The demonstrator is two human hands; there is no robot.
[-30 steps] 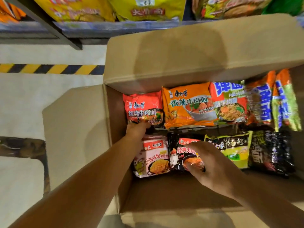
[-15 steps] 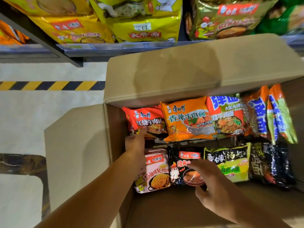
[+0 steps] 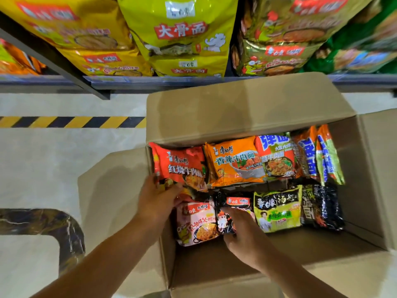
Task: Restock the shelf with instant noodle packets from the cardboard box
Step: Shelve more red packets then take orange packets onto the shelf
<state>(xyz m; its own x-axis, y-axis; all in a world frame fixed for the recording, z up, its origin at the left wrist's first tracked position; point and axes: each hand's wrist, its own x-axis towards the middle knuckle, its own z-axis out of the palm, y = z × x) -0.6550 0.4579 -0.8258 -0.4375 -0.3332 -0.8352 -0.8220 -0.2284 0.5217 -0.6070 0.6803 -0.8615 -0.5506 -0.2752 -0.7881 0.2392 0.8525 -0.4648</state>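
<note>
An open cardboard box (image 3: pixel 247 117) on the floor holds several instant noodle packets. At its far left lies a red packet (image 3: pixel 178 164); my left hand (image 3: pixel 159 196) grips its near edge, thumb on top. Beside it sit an orange packet (image 3: pixel 234 162) and orange-blue packets (image 3: pixel 277 155). In the near row are a pink-white packet (image 3: pixel 197 222), a black packet (image 3: pixel 234 203), a yellow-green packet (image 3: pixel 277 209) and a black glossy packet (image 3: pixel 322 207). My right hand (image 3: pixel 242 231) lies over the black packet with fingers curled at its near edge. The shelf (image 3: pixel 150 82) stands beyond the box.
The shelf carries large yellow multipacks (image 3: pixel 180 35), gold ones (image 3: pixel 283 39) and green ones (image 3: pixel 365 50). A yellow-black hazard stripe (image 3: pixel 71 122) runs across the pale floor left of the box. A dark marbled band (image 3: pixel 43 220) curves at the lower left. Box flaps stand open on all sides.
The view has tilted up, showing more shelf. My left hand has taken hold of the red packet's near edge and lifted it slightly. My right hand has settled on the black packet.
</note>
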